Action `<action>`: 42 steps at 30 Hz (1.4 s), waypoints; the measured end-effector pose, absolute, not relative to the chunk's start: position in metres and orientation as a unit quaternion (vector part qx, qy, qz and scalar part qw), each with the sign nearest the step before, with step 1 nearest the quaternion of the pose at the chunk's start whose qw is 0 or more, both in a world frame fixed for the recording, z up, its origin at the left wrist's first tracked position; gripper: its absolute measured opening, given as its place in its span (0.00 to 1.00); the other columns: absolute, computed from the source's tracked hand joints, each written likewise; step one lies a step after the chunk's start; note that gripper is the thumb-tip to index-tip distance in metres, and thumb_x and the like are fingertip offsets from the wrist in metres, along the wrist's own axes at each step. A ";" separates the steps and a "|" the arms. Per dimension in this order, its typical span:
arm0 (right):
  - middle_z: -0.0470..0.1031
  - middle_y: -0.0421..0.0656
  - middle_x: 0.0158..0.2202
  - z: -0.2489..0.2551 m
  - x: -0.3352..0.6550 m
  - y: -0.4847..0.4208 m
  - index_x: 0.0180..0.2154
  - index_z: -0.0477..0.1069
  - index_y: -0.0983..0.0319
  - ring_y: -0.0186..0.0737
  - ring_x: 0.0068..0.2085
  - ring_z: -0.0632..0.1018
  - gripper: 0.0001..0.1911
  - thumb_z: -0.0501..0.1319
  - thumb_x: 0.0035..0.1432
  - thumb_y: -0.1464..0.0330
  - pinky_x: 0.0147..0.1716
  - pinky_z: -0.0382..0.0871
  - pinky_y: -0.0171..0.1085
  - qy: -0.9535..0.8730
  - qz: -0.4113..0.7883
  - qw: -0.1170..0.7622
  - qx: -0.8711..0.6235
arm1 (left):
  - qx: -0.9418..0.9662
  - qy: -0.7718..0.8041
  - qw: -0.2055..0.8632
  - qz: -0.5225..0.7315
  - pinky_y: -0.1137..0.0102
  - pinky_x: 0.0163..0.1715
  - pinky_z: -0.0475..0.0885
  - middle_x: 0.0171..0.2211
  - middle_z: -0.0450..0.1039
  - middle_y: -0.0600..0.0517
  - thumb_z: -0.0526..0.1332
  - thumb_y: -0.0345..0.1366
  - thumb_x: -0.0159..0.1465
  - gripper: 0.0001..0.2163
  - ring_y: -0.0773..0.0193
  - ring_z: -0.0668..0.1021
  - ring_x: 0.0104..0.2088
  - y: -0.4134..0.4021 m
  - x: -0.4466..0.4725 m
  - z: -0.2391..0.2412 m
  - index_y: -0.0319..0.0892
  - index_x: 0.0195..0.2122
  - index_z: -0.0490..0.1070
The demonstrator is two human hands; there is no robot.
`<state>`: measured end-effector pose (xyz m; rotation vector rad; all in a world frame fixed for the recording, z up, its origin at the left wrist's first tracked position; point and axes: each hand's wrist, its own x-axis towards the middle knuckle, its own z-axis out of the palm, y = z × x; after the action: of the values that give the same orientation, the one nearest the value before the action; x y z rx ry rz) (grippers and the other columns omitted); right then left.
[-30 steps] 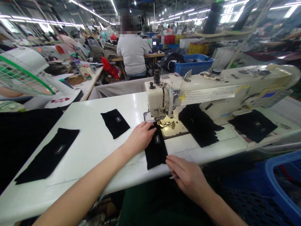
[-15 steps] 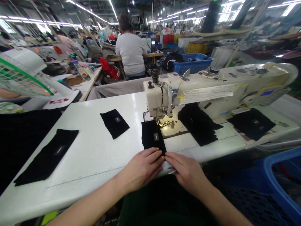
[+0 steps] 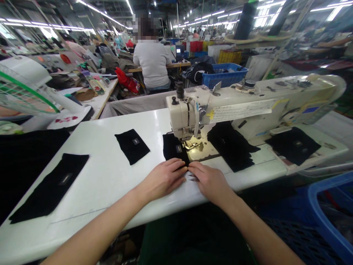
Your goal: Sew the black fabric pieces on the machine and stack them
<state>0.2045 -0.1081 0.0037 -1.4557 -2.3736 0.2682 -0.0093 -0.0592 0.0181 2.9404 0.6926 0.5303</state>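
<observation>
A black fabric piece [image 3: 174, 145] with a small grey label lies at the left of the presser foot [image 3: 193, 144] of the sewing machine [image 3: 187, 114]. My left hand [image 3: 167, 176] is closed on its near edge, fingers pressed together over the cloth. My right hand [image 3: 211, 180] pinches the near right corner, its fingertips touching those of the left. Under the right fingers show small pointed metal tips, like the blades of thread snips. Another labelled black piece [image 3: 132, 146] lies to the left, and a longer one [image 3: 52, 187] near the table's left edge.
A pile of black pieces [image 3: 231, 147] lies under the machine arm, and a labelled piece [image 3: 293, 145] sits farther right. A blue basket [image 3: 317, 198] stands at the lower right. At the left is a fan [image 3: 26, 84]. A person in a white top [image 3: 151, 64] sits ahead.
Both hands have moved forward, pushing the black fabric piece farther in beside the presser foot. The view has shifted slightly; the other pieces lie as before.
</observation>
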 end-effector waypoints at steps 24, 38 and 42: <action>0.72 0.46 0.56 0.008 0.199 -0.075 0.56 0.72 0.61 0.43 0.41 0.80 0.19 0.51 0.68 0.74 0.34 0.74 0.39 -0.811 0.057 0.147 -0.564 | 0.955 0.236 0.040 0.173 0.57 0.52 0.76 0.50 0.74 0.41 0.54 0.40 0.73 0.16 0.53 0.76 0.50 0.021 -0.018 0.017 0.37 0.52 0.75; 0.76 0.47 0.54 0.023 0.311 -0.091 0.52 0.75 0.61 0.49 0.44 0.81 0.18 0.58 0.63 0.63 0.43 0.76 0.46 -0.627 -0.110 0.284 -0.717 | 0.946 0.274 0.018 0.172 0.56 0.53 0.76 0.51 0.73 0.40 0.52 0.39 0.73 0.17 0.53 0.75 0.52 0.017 -0.015 0.015 0.38 0.55 0.74; 0.79 0.48 0.49 0.015 0.338 -0.092 0.47 0.77 0.61 0.50 0.43 0.81 0.17 0.55 0.62 0.63 0.46 0.75 0.48 -0.647 -0.081 0.273 -0.707 | 0.946 0.278 0.008 0.169 0.56 0.52 0.76 0.50 0.72 0.40 0.51 0.38 0.73 0.17 0.53 0.75 0.51 0.015 -0.014 0.015 0.38 0.54 0.74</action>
<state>0.3375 -0.0924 0.0147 -1.9031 -1.7400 -0.2182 -0.0141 0.0151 0.0149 2.9552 0.8702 0.5267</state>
